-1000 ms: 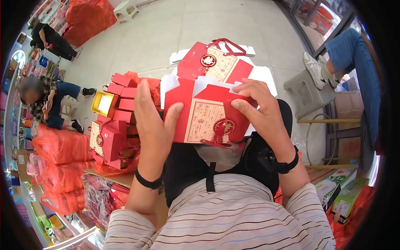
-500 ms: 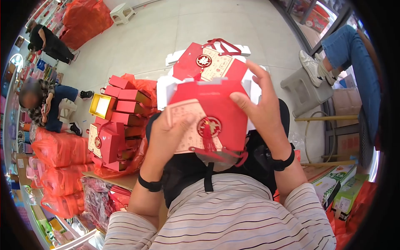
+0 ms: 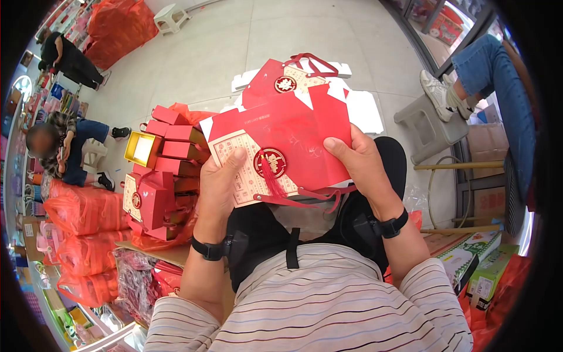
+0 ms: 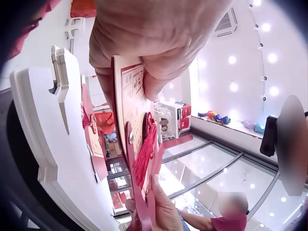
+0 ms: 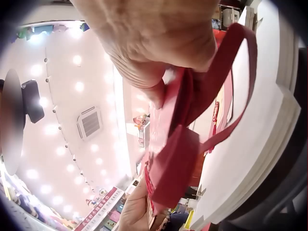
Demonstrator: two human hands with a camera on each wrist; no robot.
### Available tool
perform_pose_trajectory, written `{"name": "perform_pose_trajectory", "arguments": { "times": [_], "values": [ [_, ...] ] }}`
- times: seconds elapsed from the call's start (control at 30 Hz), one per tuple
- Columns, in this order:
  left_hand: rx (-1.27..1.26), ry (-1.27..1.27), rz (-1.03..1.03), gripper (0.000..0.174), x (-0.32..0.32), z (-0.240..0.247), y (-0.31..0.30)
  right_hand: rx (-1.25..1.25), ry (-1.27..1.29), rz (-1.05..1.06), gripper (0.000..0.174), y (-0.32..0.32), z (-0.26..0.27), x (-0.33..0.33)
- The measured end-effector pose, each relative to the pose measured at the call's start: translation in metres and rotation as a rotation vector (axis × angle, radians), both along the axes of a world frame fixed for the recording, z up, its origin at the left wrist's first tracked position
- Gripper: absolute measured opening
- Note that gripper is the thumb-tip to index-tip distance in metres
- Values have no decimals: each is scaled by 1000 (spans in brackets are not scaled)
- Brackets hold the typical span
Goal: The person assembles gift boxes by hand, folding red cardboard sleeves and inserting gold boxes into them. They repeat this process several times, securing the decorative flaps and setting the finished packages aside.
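Note:
Both hands hold a red and cream gift box (image 3: 299,126), its panels pressed nearly flat, above the lap. On its front are a round emblem with a red tassel (image 3: 272,180) and a red ribbon handle (image 3: 314,203) along the near edge. My left hand (image 3: 217,188) pinches the cream left end, thumb on the front. At the opposite end my right hand (image 3: 366,167) grips the red side panel, thumb on top; in the right wrist view the ribbon (image 5: 250,62) loops beside that hand. Behind lies a similar red box (image 3: 261,85) with a ribbon handle, on a white slab (image 3: 366,111).
Several small red boxes (image 3: 183,134) are piled at the left, one open box (image 3: 142,148) showing gold inside. Red plastic bags (image 3: 85,205) are stacked farther left. On the right, another person's shoes (image 3: 437,97) rest on a grey stool (image 3: 431,129).
The gift box has turned and tilted, its left end now lower and its side panel spread to the right. My left hand keeps the cream end; my right hand has come down from raised fingers onto the right panel.

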State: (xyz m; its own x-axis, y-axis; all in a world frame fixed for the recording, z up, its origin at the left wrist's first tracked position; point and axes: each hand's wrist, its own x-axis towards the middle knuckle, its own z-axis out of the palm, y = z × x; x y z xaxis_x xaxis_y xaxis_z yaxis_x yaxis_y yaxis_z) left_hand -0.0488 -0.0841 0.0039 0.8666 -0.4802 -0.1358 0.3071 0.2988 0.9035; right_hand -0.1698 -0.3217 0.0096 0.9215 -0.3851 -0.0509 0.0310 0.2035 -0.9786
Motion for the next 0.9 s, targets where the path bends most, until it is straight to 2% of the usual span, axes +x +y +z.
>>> {"name": "perform_pose_trajectory", "arguments": {
  "times": [0.13, 0.2, 0.23, 0.3, 0.33, 0.37, 0.43, 0.47, 0.5, 0.57, 0.6, 0.63, 0.7, 0.73, 0.77, 0.83, 0.9],
  "values": [
    [143, -197, 13, 57, 14, -1, -2, -151, 3, -116, 40, 1, 2, 3],
    [528, -613, 148, 70, 13, 1, -4, -248, -25, -229, 37, 5, 16, 2],
    [719, -822, 218, 77, 13, 5, -8, -381, -41, -241, 35, 8, 17, 1],
    [543, -885, 53, 99, -5, 21, -22, -646, -70, -268, 31, 17, 19, -1],
    [371, -814, -6, 102, -17, 23, -32, -766, -215, -249, 31, 26, 24, -1],
    [202, -740, -62, 105, -26, 24, -39, -835, -385, -214, 40, 29, 16, 5],
    [201, -720, -151, 101, -34, 21, -40, -1003, -509, -124, 51, 40, 15, 11],
    [119, -701, -148, 70, -39, 23, -42, -970, -495, -75, 54, 46, 15, 10],
    [120, -592, -87, 60, -42, 28, -41, -937, -480, -27, 57, 53, 15, 8],
    [120, -374, 31, 42, -46, 31, -40, -902, -443, -1, 53, 54, 18, 6],
    [92, -392, 71, 28, -39, 27, -37, -896, -426, -1, 51, 48, 17, 4],
    [69, -313, 72, 31, -33, 31, -33, -890, -408, 0, 50, 41, 16, 3],
    [93, -301, 74, 31, -13, 17, -19, -949, -373, -198, 43, 21, 14, 6],
    [68, -304, 45, 32, -7, 14, -13, -957, -333, -315, 45, 12, 14, 8],
    [82, -319, -1, 32, -2, 14, -8, -923, -292, -332, 51, 1, 17, 9],
    [109, -346, -96, 31, 4, 16, 0, -700, -201, -312, 64, -13, 15, 17],
    [147, -365, -189, 33, 12, 11, 1, -367, -180, -169, 73, -14, 25, 18]
  ]
}}
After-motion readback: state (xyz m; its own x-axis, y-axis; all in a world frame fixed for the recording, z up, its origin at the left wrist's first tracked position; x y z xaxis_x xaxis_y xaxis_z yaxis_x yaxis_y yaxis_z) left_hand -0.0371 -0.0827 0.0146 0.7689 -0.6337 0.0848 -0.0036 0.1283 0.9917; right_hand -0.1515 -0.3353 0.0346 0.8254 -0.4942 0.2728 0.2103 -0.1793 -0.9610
